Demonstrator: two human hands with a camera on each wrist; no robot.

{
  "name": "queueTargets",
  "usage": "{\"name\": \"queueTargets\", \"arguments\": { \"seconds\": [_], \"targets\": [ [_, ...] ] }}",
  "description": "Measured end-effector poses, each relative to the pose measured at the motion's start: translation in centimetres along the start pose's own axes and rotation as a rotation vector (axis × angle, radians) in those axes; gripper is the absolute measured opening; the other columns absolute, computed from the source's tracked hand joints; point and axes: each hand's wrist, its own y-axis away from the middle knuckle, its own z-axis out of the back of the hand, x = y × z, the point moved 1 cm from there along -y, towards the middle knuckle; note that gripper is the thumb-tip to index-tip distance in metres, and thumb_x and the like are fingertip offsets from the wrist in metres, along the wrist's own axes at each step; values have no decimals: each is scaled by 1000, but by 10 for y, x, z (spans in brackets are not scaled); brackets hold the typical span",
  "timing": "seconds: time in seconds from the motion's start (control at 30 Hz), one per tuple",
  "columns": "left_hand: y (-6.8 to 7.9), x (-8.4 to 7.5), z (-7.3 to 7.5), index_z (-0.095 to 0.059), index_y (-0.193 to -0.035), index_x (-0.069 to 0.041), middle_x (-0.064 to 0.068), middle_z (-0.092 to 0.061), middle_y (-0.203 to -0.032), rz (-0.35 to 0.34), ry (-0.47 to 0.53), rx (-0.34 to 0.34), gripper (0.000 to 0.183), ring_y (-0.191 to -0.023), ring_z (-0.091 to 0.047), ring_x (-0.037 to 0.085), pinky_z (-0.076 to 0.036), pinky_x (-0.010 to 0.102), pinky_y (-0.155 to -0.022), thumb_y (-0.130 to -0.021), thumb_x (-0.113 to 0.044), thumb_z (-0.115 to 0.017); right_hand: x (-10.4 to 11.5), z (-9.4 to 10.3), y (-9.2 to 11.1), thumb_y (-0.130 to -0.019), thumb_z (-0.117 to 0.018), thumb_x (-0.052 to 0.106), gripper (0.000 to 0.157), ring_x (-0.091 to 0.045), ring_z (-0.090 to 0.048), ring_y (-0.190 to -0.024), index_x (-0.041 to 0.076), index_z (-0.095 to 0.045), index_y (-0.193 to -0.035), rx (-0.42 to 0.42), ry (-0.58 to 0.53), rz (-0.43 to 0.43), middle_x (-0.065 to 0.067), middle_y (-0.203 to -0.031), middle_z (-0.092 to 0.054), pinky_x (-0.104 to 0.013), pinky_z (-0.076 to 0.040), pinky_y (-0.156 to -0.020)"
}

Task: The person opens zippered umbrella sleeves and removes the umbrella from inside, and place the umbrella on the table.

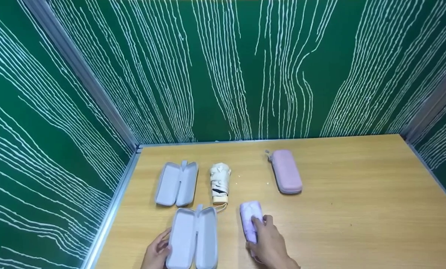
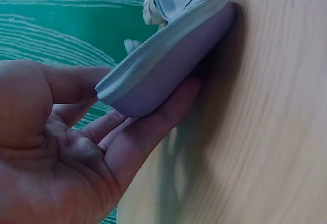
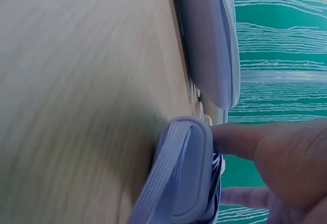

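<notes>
At the near edge of the head view, my left hand (image 1: 156, 252) grips the left side of an open zip case (image 1: 182, 237) with a pale grey lining. In the left wrist view its thumb lies at the zipped rim and other fingers reach under the lilac shell (image 2: 168, 70). My right hand (image 1: 272, 242) holds a folded purple umbrella (image 1: 250, 212) on the tabletop, thumb on one side and fingers on the other. The right wrist view shows the umbrella's flat handle end (image 3: 196, 183) with a wrist strap (image 3: 162, 175).
Behind the near case lies a second open case (image 1: 168, 184). A folded cream umbrella (image 1: 220, 177) lies to its right. Farther right is a closed pink zip case (image 1: 287, 172). Green panels (image 1: 223, 74) with white lines border the wooden table (image 1: 357, 194) at the back and sides.
</notes>
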Motion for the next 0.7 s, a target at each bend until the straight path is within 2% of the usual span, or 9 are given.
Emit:
{"name": "queueTargets", "arguments": {
  "seconds": [0.13, 0.33, 0.43, 0.63, 0.7],
  "targets": [
    [0, 5, 8, -32, -140, 3, 29, -52, -123, -1, 2, -17, 57, -110, -54, 38, -49, 44, -84, -86, 4, -50, 4, -3, 2, -57, -86, 26, 79, -37, -57, -90, 8, -55, -127, -5, 10, 28, -24, -121, -42, -45, -52, -62],
    [1, 12, 19, -31, -140, 3, 28, -53, -123, 25, 17, -33, 58, -110, -55, 35, -49, 44, -85, -86, 4, -50, 12, -4, 3, -59, -85, 26, 80, -38, -56, -90, 5, -53, -129, 61, 0, 45, -27, -122, -39, -43, -53, -64],
    [3, 12, 26, -30, -141, 1, 26, -55, -122, 69, 32, -41, 58, -108, -56, 33, -49, 44, -84, -87, 3, -51, 15, -4, 3, -60, -85, 26, 80, -35, -56, -86, 3, -52, -130, 87, -13, 74, -27, -119, -40, -40, -53, -62],
    [5, 7, 39, -26, -144, -4, 20, -55, -125, 195, 94, -46, 59, -107, -57, 32, -50, 48, -81, -91, -3, -50, 20, -6, 4, -60, -84, 24, 78, -28, -55, -76, -4, -53, -126, 65, -41, 183, -25, -110, -42, -37, -51, -60],
    [5, 5, 42, -26, -145, -6, 20, -54, -125, 218, 85, -58, 59, -107, -57, 32, -50, 48, -81, -91, -3, -50, 21, -7, 3, -60, -84, 24, 79, -26, -55, -76, -5, -53, -126, 69, -52, 209, -25, -108, -42, -37, -51, -62]
  ]
}}
